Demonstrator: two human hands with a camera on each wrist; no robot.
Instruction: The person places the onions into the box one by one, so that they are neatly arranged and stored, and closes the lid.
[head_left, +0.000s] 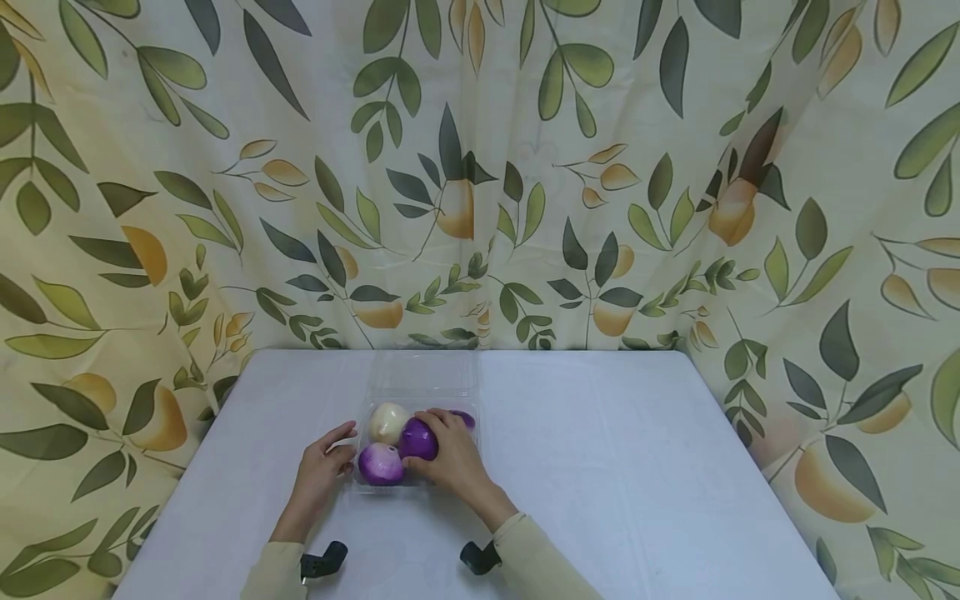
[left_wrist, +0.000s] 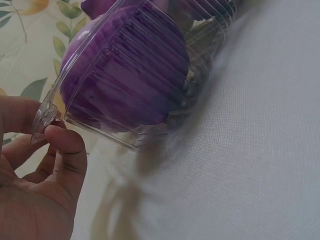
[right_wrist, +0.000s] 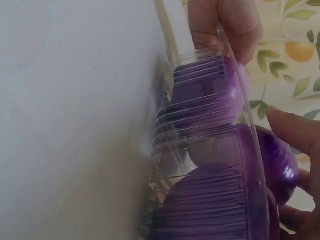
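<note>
A clear plastic clamshell box point(head_left: 360, 487) holds several onions, its lid point(head_left: 424, 373) folded back behind it. Inside, a white onion point(head_left: 388, 423) sits at the back left, a purple-and-white onion point(head_left: 381, 464) at the front left, and another purple onion point(head_left: 465, 418) shows partly at the back right. My right hand point(head_left: 452, 454) grips a dark purple onion point(head_left: 417, 439); the right wrist view has this onion point(right_wrist: 275, 162) standing above the box rim. My left hand point(head_left: 321, 475) pinches the box's left edge between thumb point(left_wrist: 65, 142) and finger. A further purple onion point(right_wrist: 205, 205) shows through the ribbed wall.
A white cloth covers the table point(head_left: 622, 483). Behind and at both sides hangs a leaf-and-fruit patterned curtain point(head_left: 525, 192). Black wrist mounts point(head_left: 324, 560) are worn at both sleeves, close above the tabletop.
</note>
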